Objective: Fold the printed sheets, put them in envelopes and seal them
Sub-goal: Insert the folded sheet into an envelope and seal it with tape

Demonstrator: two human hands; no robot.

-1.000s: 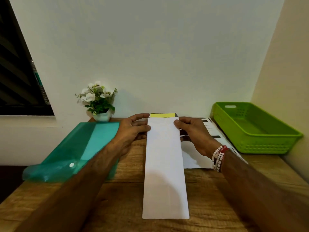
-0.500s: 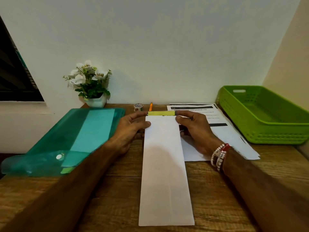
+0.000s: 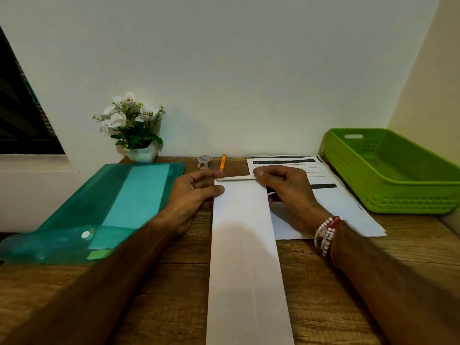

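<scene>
Envelope (image 3: 245, 245) lies lengthwise on the tabletop (image 3: 161, 295), its flap (image 3: 235, 179) folded at 12 o'clock. Left hand (image 3: 191, 195), held flat, presses its 9 o'clock edge; right hand (image 3: 286, 192) pinches the flap's 3 o'clock end.

Flap (image 3: 235, 179) of the white envelope (image 3: 245, 245): the yellow strip that showed at the far end in both earlier pictures is no longer visible. A thin white folded edge now lies in its place.

Right hand (image 3: 286, 192): has shifted to the right end of that edge, thumb on top, fingers curled.

Left hand (image 3: 191, 197): index finger now straight, its tip at the left end of the edge.

View: tape roll (image 3: 204, 161) and orange pen (image 3: 222, 162), hidden one second ago, now show beyond the envelope.
</scene>
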